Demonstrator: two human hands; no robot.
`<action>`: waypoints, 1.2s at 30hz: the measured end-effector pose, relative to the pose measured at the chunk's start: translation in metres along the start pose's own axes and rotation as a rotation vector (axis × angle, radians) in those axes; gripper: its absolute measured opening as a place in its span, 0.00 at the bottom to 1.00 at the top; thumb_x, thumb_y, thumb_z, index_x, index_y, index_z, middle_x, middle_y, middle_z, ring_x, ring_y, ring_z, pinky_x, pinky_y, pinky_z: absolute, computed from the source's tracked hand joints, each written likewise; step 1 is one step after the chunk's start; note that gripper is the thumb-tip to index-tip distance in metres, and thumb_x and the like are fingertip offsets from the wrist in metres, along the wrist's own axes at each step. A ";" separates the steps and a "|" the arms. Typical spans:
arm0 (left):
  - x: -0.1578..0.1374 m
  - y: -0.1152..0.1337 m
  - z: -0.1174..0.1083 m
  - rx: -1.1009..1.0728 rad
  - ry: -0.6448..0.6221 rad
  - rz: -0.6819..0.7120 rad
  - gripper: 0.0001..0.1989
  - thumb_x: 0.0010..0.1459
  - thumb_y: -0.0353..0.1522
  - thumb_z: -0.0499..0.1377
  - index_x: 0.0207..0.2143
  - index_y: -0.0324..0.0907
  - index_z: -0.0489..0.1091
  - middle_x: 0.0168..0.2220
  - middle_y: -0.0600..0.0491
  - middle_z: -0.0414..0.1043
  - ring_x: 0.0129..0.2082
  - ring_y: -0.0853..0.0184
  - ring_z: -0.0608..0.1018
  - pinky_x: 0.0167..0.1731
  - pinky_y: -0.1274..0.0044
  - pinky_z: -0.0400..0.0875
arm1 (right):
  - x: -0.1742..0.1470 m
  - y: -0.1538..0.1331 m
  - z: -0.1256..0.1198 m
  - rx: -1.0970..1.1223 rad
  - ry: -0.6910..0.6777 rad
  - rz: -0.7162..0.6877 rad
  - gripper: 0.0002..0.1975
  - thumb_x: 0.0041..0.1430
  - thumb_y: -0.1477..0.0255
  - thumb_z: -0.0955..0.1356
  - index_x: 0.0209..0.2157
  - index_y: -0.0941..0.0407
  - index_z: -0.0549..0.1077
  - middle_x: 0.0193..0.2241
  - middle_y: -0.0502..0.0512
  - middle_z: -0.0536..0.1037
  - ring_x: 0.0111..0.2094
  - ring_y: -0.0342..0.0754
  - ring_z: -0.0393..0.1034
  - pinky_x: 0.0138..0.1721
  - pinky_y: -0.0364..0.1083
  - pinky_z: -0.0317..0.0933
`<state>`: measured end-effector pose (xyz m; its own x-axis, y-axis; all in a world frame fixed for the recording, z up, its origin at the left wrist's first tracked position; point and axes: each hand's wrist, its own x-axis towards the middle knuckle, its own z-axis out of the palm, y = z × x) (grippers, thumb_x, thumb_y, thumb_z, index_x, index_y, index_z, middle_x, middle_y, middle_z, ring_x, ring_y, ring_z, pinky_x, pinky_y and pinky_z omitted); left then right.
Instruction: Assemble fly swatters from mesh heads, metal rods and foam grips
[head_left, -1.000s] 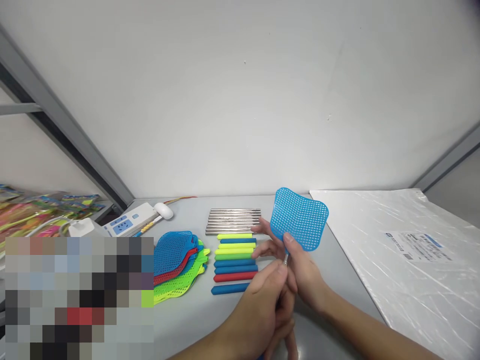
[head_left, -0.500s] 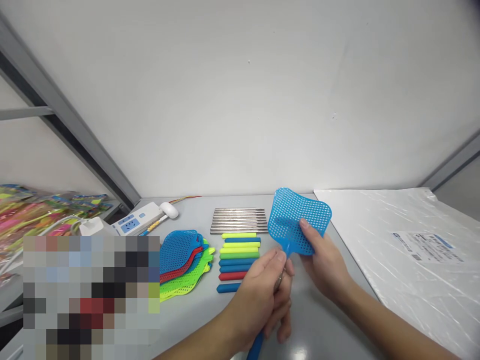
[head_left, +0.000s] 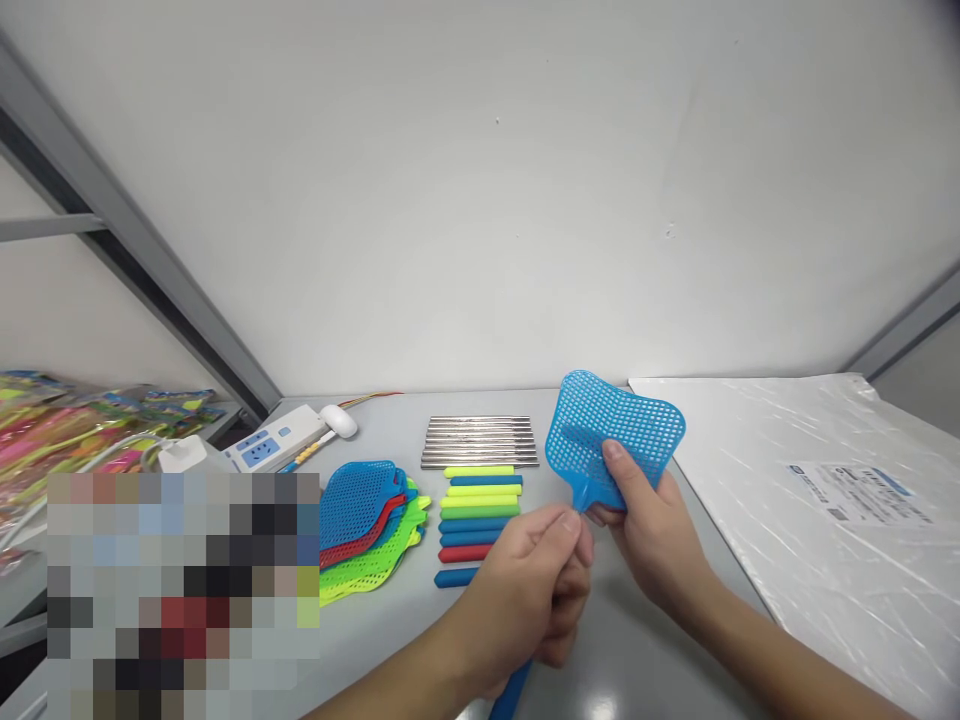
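Note:
A blue mesh fly swatter head (head_left: 611, 425) is pinched in my right hand (head_left: 652, 515), the thumb lying across its holes. My left hand (head_left: 529, 575) is closed just below the head's neck, around the rod; the fingers cover most of that rod. Below the left hand a blue handle (head_left: 512, 690) sticks out toward the bottom edge. Left of my hands lies a row of coloured handles (head_left: 480, 502) in yellow, blue, green and red. Behind them, silver metal rods (head_left: 480, 440) rest side by side. A fanned stack of swatter heads (head_left: 364, 510) sits farther left.
A white power strip (head_left: 274, 440) with a plug stands at the left, a white mouse-shaped object (head_left: 339, 421) beside it. Bagged colourful goods (head_left: 105, 425) fill the far left. A white wrapped sheet (head_left: 787, 500) with a label covers the right. The lower left is blurred out.
The swatter head has shifted slightly right and tilted with my right hand. My left fingers have curled tighter around the rod below the neck, hiding the metal that showed before.

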<state>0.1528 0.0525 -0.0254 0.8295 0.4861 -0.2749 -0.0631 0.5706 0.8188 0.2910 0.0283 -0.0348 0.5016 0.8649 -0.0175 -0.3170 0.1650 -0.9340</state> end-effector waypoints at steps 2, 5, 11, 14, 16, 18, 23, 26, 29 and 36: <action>-0.001 0.002 0.000 0.011 -0.001 -0.016 0.15 0.66 0.42 0.47 0.29 0.44 0.58 0.17 0.64 0.44 0.12 0.79 0.44 0.08 0.88 0.43 | -0.003 -0.001 0.001 -0.018 0.007 -0.018 0.17 0.56 0.57 0.70 0.26 0.54 0.63 0.20 0.44 0.62 0.20 0.39 0.56 0.20 0.40 0.55; -0.002 0.006 0.001 0.027 0.003 -0.028 0.15 0.66 0.41 0.47 0.29 0.44 0.58 0.17 0.64 0.45 0.11 0.79 0.44 0.08 0.88 0.43 | -0.005 -0.002 0.003 -0.027 0.005 -0.034 0.19 0.56 0.57 0.69 0.24 0.54 0.60 0.18 0.43 0.59 0.18 0.38 0.53 0.19 0.39 0.52; -0.003 0.011 -0.003 0.027 -0.048 -0.007 0.15 0.66 0.42 0.48 0.30 0.43 0.59 0.18 0.64 0.45 0.12 0.79 0.45 0.09 0.87 0.43 | -0.002 -0.004 0.005 0.062 -0.087 -0.030 0.20 0.59 0.58 0.68 0.24 0.54 0.58 0.16 0.41 0.56 0.17 0.36 0.49 0.18 0.38 0.48; -0.001 0.012 -0.007 0.011 -0.060 0.004 0.14 0.66 0.42 0.49 0.31 0.43 0.61 0.19 0.63 0.49 0.12 0.79 0.47 0.09 0.87 0.43 | 0.002 -0.004 0.004 0.112 -0.141 0.046 0.19 0.59 0.59 0.69 0.24 0.54 0.58 0.16 0.40 0.57 0.16 0.36 0.48 0.18 0.38 0.48; 0.001 0.013 -0.007 -0.008 -0.052 0.011 0.13 0.66 0.41 0.49 0.33 0.43 0.62 0.20 0.63 0.50 0.12 0.80 0.47 0.09 0.87 0.44 | 0.004 -0.004 0.002 0.064 -0.228 0.095 0.17 0.58 0.60 0.69 0.25 0.55 0.61 0.16 0.41 0.58 0.17 0.36 0.52 0.20 0.39 0.51; 0.002 0.013 -0.007 -0.032 -0.037 0.010 0.13 0.66 0.41 0.49 0.32 0.42 0.62 0.20 0.63 0.50 0.12 0.80 0.47 0.08 0.87 0.44 | 0.005 -0.004 0.000 -0.020 -0.341 0.111 0.14 0.58 0.60 0.69 0.29 0.55 0.68 0.17 0.43 0.62 0.20 0.38 0.59 0.25 0.40 0.57; 0.003 0.010 -0.008 -0.098 -0.026 -0.012 0.12 0.65 0.40 0.50 0.34 0.42 0.63 0.21 0.62 0.54 0.13 0.79 0.51 0.09 0.86 0.49 | 0.005 -0.004 -0.005 -0.142 -0.427 0.095 0.15 0.60 0.58 0.68 0.34 0.57 0.73 0.16 0.44 0.63 0.21 0.40 0.61 0.25 0.41 0.56; 0.002 0.008 -0.008 -0.086 -0.007 -0.027 0.13 0.65 0.42 0.49 0.35 0.42 0.63 0.21 0.61 0.54 0.14 0.78 0.52 0.09 0.86 0.50 | 0.008 -0.005 -0.005 -0.158 -0.394 0.060 0.16 0.61 0.58 0.66 0.34 0.57 0.72 0.14 0.41 0.57 0.17 0.38 0.55 0.21 0.41 0.50; 0.002 0.008 -0.007 -0.043 0.028 -0.027 0.15 0.65 0.44 0.48 0.35 0.43 0.63 0.21 0.62 0.52 0.14 0.78 0.51 0.10 0.87 0.46 | 0.010 -0.008 -0.004 -0.210 -0.467 0.025 0.16 0.61 0.59 0.66 0.26 0.56 0.68 0.15 0.42 0.60 0.19 0.39 0.56 0.25 0.42 0.53; 0.004 0.008 -0.009 0.017 0.059 -0.071 0.17 0.65 0.47 0.47 0.32 0.45 0.61 0.19 0.63 0.47 0.14 0.78 0.47 0.10 0.86 0.41 | 0.012 -0.010 -0.006 -0.305 -0.550 -0.009 0.20 0.63 0.60 0.65 0.21 0.56 0.63 0.17 0.45 0.63 0.21 0.40 0.55 0.25 0.43 0.50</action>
<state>0.1503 0.0651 -0.0245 0.7974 0.4836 -0.3610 0.0042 0.5938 0.8046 0.3048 0.0344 -0.0272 -0.0100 0.9948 0.1013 -0.0306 0.1010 -0.9944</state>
